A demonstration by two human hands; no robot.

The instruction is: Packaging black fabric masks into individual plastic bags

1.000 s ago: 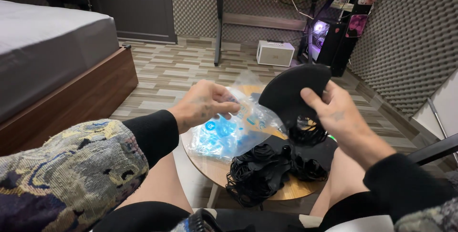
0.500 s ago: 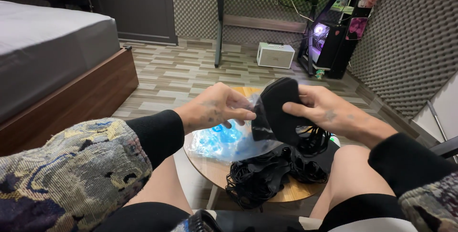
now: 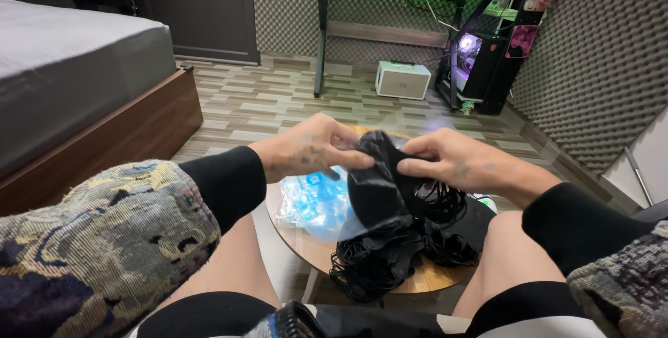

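Item: black face mask (image 3: 376,188), soft fabric, held above the small round wooden table (image 3: 431,279) at the centre of the head view. Half a second ago it was still partly open between the hands; a second ago it was spread wide in the right hand alone. It is now drawn together into a narrower folded shape, gripped from both sides.

Left hand (image 3: 313,150): at 9 o'clock of the mask. Thumb and forefinger pressed together on the mask's upper left edge, along with the lip of the clear plastic bag (image 3: 320,202); the other fingers are curled under. It has come in from the bag's top to meet the mask.

Right hand (image 3: 452,161): at 3 o'clock of the mask. Fingertips pinch the upper right edge, knuckles upward.

Clear plastic bag: blue print inside, lying at 8 o'clock of the mask, its mouth lifted toward the hands. Judged from the closing of the hands and the folding of the mask, the mask is about at the bag's opening; whether any of it is already inside cannot be told.

Pile of black masks (image 3: 390,254): with tangled ear loops, on the table at 6 o'clock of the held mask, spreading to 4 o'clock.

Surroundings: bed (image 3: 76,81) at 10 o'clock; desk (image 3: 390,4) and lit computer tower (image 3: 473,60) at 12 to 1 o'clock; white box (image 3: 402,79) on the floor.
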